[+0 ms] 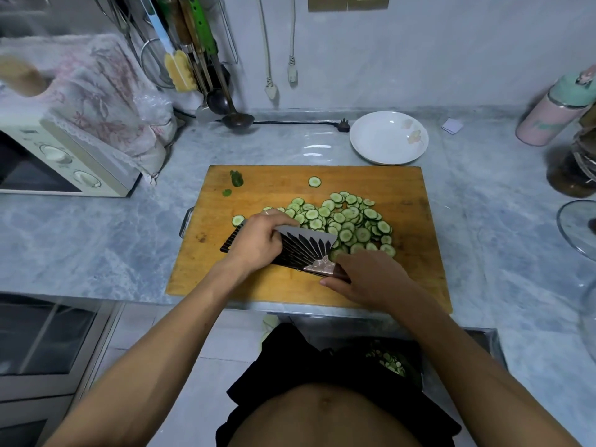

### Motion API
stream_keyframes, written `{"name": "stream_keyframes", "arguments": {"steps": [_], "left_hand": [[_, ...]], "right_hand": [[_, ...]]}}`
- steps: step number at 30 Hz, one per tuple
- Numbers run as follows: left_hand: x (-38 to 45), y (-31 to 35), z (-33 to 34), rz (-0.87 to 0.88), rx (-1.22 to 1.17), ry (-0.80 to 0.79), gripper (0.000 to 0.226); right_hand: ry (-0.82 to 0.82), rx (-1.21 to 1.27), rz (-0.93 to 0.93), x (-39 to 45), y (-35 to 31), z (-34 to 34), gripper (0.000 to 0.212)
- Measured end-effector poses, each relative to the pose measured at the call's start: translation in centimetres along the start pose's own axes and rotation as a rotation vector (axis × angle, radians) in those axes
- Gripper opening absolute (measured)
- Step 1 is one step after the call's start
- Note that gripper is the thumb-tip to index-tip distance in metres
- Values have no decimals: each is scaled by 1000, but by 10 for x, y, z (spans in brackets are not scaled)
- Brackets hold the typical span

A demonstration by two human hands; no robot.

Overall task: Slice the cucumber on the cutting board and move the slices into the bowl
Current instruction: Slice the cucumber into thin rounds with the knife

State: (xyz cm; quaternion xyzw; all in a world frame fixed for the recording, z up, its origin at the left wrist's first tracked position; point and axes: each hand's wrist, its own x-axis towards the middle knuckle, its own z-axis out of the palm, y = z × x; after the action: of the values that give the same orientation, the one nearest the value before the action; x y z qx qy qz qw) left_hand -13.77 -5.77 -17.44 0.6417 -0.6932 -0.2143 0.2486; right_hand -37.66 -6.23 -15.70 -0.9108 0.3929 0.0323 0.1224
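Seen from the head camera: wooden cutting board (403, 195) on the grey marble counter (96, 240), heaped right of centre with thin cucumber slices (346, 222), one stray slice (314, 181) toward the far edge and the cut-off green stem end (236, 179) near the far left corner. Cleaver (304, 248) tilted at the near side of the heap, left hand (258, 241) curled over the blade's spine, right hand (367, 279) wrapped round the handle. White bowl (389, 137) just beyond the board's far right corner, with no slices in it.
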Motion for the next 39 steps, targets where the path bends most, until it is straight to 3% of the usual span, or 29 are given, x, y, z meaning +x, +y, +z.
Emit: {"name": "stream_keyframes", "arguments": {"steps": [4, 7, 9, 13, 18, 24, 33, 39], "left_hand": [[-17, 6, -10, -61, -124, 294, 46], [-41, 5, -14, -129, -211, 563, 39], [-57, -1, -13, -164, -228, 626, 37], [-79, -30, 3, -218, -176, 581, 36], [-96, -71, 28, -339, -30, 508, 21], [-101, -77, 40, -359, 10, 526, 24], [-96, -83, 42, -418, 34, 515, 26], [-96, -78, 41, -358, 51, 502, 27]], "right_hand": [[-2, 91, 48, 0, 7, 17, 51], [-5, 329, 108, 1, 3, 29, 51], [9, 484, 138, 2, -4, 29, 52], [44, 658, 97, 9, -22, 24, 50], [-90, 850, 131, 26, -42, 21, 71], [-225, 855, 136, 50, -62, 17, 63], [-449, 1169, 460, 70, -68, 20, 54], [-325, 1121, 502, 67, -68, 30, 55]]}}
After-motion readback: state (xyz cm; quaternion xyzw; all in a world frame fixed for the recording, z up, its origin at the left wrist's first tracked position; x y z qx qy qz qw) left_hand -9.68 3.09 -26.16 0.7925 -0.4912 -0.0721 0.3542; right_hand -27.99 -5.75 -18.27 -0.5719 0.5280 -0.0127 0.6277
